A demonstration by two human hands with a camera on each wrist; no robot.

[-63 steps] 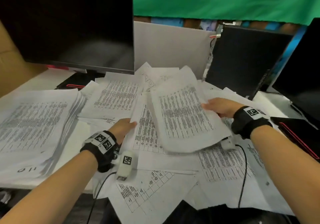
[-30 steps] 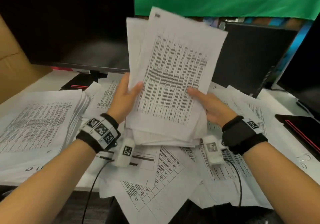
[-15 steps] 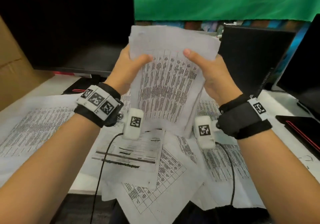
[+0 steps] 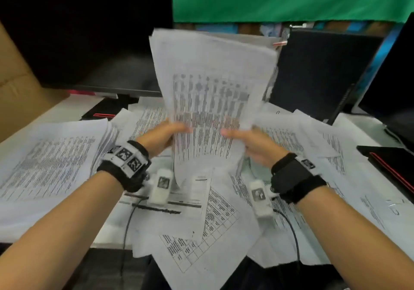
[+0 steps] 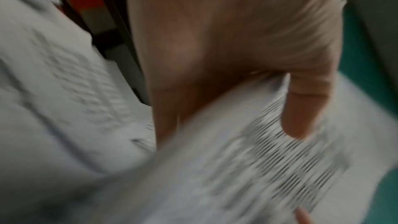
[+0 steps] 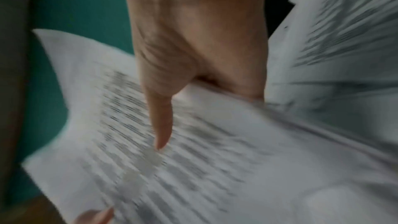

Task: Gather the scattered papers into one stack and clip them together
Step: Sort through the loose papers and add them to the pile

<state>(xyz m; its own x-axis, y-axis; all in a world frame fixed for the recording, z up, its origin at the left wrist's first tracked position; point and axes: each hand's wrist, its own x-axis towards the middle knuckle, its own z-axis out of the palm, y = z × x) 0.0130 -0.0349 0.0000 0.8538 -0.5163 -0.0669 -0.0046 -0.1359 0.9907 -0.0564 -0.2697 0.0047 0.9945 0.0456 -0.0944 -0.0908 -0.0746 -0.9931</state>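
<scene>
A bundle of printed sheets (image 4: 210, 101) stands nearly upright above the desk, its lower edge near the papers below. My left hand (image 4: 163, 136) grips its left side, thumb on the front page. My right hand (image 4: 248, 141) grips the right side the same way. In the left wrist view the thumb presses the blurred bundle (image 5: 247, 168). In the right wrist view my thumb lies across the bundle's front page (image 6: 193, 159). Loose sheets (image 4: 208, 227) lie scattered beneath. No clip is visible.
A thick paper stack (image 4: 49, 164) lies at the left on the white desk (image 4: 67, 108). A black monitor (image 4: 85, 34) stands behind left. A dark computer case (image 4: 318, 72) and another screen (image 4: 394, 76) stand at the right. A cardboard box (image 4: 15, 83) is far left.
Both hands lifted the bundle off the desk and stood it upright. Since half a second ago the hands have dropped lower and grip nearer the bundle's bottom.
</scene>
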